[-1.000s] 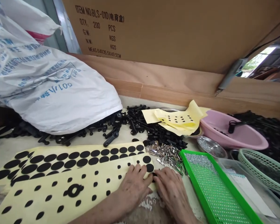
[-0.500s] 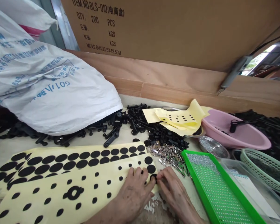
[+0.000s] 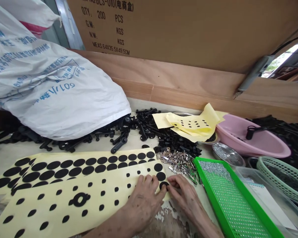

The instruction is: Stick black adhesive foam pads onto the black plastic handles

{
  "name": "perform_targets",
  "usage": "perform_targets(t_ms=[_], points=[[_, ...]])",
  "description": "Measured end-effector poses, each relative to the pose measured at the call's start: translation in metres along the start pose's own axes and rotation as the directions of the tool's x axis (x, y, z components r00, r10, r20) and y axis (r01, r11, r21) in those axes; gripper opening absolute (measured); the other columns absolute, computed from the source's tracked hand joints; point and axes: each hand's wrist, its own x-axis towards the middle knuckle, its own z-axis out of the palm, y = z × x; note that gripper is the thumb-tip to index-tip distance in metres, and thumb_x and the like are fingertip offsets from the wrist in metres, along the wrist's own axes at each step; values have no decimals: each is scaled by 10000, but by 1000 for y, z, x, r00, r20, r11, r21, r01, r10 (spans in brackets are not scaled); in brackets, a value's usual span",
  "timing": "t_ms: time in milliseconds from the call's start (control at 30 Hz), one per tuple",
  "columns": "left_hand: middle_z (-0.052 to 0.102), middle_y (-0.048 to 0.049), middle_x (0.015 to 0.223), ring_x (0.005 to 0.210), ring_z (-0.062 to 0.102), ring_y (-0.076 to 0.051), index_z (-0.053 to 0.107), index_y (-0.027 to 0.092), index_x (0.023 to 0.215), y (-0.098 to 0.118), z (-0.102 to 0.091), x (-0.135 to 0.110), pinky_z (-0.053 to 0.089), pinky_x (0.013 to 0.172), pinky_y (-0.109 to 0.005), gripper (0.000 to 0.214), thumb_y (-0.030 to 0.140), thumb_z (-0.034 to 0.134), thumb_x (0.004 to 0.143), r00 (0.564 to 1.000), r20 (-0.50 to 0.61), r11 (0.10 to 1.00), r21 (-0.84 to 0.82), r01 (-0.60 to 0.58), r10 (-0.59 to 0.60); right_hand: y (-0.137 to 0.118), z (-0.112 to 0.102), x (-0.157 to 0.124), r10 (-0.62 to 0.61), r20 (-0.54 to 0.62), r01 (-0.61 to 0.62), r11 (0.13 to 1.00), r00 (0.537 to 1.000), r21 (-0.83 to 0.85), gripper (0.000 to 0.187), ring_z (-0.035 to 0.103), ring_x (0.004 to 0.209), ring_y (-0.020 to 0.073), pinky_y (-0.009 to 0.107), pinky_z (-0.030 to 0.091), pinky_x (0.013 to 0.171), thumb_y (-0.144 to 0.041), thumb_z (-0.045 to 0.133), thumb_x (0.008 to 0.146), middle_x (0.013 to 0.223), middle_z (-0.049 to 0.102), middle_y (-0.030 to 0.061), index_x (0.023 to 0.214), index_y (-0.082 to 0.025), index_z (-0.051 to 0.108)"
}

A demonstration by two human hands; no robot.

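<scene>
The left hand [image 3: 144, 201] lies flat on the pale yellow backing sheet [image 3: 64, 195], grip open. The right hand [image 3: 183, 195] curls its fingertips over a small black round sticker [image 3: 163, 184] at the sheet's right end on the bench [image 3: 5, 155]. The sticker is half hidden, so I cannot tell whether that grip holds it.

Cardboard box [image 3: 188, 36] behind tabletop, black print:
- top line half cut by frame edge, reads "…BLS-010(电商盒)"
- "QTY: 200 PCS"
- "G.W: KGS"
- "N.W: KGS"
- "MEAS: 64X35.5X49.5CM"

White sack [image 3: 52, 86] at left, blue print:
- "601" with a few strokes beside it
- rows of Chinese characters, slanted, too blurred to read
</scene>
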Motion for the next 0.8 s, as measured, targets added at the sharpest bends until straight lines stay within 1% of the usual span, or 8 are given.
perform_targets(t_ms=[67, 200, 267, 433, 567, 667, 733, 800], points=[[513, -166, 1262, 1040, 499, -312, 428, 197, 1334, 1, -1, 1, 394, 857, -504, 428, 371, 314, 959, 1000, 20, 1000, -6, 7, -7, 0, 1, -2, 6, -10, -6, 1000, 1000, 4, 154, 587, 805, 195, 326, 486, 723, -168, 462, 891, 886, 593, 43, 998, -211, 564], [544, -151, 1217, 1039, 509, -312, 450, 195, 1307, 2, -1, 2, 408, 861, -522, 410, 366, 348, 949, 999, 43, 999, -44, 15, -13, -7, 0, -5, 39, 6, -39, 999, 999, -12, 163, 578, 751, 198, 324, 457, 676, -202, 457, 909, 801, 579, 27, 794, -222, 571], [542, -151, 1228, 1056, 507, -320, 455, 198, 1300, 3, 0, 2, 401, 875, -545, 402, 362, 362, 945, 999, 39, 999, -40, 22, -21, -12, -2, -5, 51, 17, -51, 999, 999, 1, 166, 573, 735, 186, 307, 445, 661, -199, 458, 908, 786, 569, 16, 770, -220, 548], [447, -228, 1350, 1156, 454, -388, 400, 141, 1335, 6, 5, -4, 366, 918, -589, 498, 296, 507, 875, 999, 29, 1000, 18, -17, 16, -17, -12, -8, 42, 127, -56, 993, 991, 108, 183, 557, 724, 166, 280, 420, 659, -225, 434, 924, 783, 550, 0, 772, -218, 535], [392, -254, 1405, 1202, 440, -406, 363, 144, 1339, 5, 4, -10, 351, 956, -585, 593, 208, 605, 802, 998, 43, 999, -35, -35, 37, -13, -16, -9, 51, 177, -92, 969, 983, 229, 188, 542, 726, 170, 280, 415, 656, -269, 437, 926, 775, 545, 0, 770, -218, 530], [436, -206, 1396, 1225, 442, -383, 375, 164, 1316, 3, 0, -14, 350, 984, -568, 493, 233, 551, 861, 999, 17, 989, -146, 33, -31, -13, -19, -9, 45, 200, -113, 932, 979, 343, 192, 528, 734, 173, 282, 422, 655, -320, 437, 929, 788, 536, 2, 788, -223, 525], [506, -152, 1344, 1225, 451, -352, 400, 175, 1286, 3, -5, -15, 354, 1002, -544, 424, 292, 516, 895, 995, 1, 962, -254, 98, -101, -14, -22, -9, -5, 237, -91, 914, 971, 395, 189, 526, 763, 176, 293, 429, 683, -333, 435, 933, 821, 532, 6, 802, -230, 525], [575, -104, 1260, 1193, 483, -320, 432, 194, 1247, 3, -8, -16, 354, 1017, -524, 417, 370, 540, 885, 989, 4, 925, -353, 138, -146, -16, -27, -11, -66, 288, -64, 906, 955, 419, 183, 530, 806, 184, 310, 433, 728, -333, 437, 935, 852, 534, 11, 813, -238, 533]])
